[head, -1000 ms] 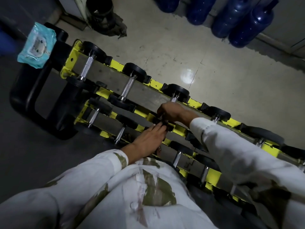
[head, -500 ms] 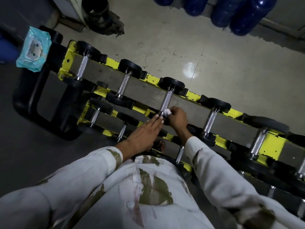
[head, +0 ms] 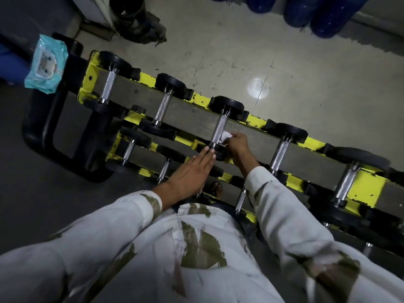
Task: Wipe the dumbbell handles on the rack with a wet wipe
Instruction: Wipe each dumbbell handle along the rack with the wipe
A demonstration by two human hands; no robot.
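Observation:
A yellow and grey dumbbell rack [head: 363, 186] runs from upper left to lower right, with several black-ended dumbbells on its tiers. My right hand [head: 239, 143] pinches a crumpled white wet wipe [head: 225, 136] against the lower right side of the knurled steel handle [head: 219, 130] of the third dumbbell on the top tier. My left hand [head: 192, 169] lies flat with straight fingers, its fingertips touching the near black end of that same dumbbell. Other steel handles, such as the one at the far left [head: 109, 84] and the one to the right [head: 281, 152], stand untouched.
A teal pack of wet wipes [head: 47, 64] lies on the black rack frame [head: 39, 127] at the upper left. Blue water jugs [head: 328, 16] stand along the far wall. A dark bin [head: 129, 12] sits on the pale floor behind the rack. A sandalled foot [head: 215, 188] shows under the rack.
My right hand has drawn back down the third top-tier handle towards its near end, baring the wipe. The view has shifted so that the rack sits lower and more to the right.

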